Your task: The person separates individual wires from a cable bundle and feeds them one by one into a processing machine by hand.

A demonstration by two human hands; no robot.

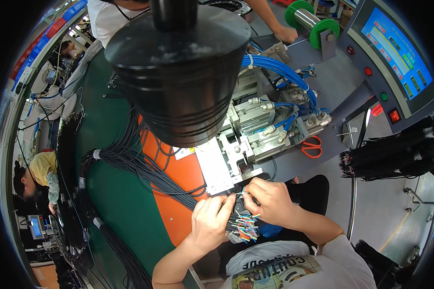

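My left hand is closed in a pinch at the front of the machine, with its thumb and forefinger on a thin black cable. Close beside it, my right hand pinches the fine wires at that cable's end. Just below my hands, many coloured wire ends fan out from a bundle of black cables, which runs over the orange board. A bright white metal plate lies right above my fingers. Behind it stand metal clamps and cylinders with blue air hoses.
A big black lamp-like hood hides the middle of the bench. Red-handled scissors lie right of the machine, below a control screen. More cables hang on a rack at right. Another person's hand is near a green spool.
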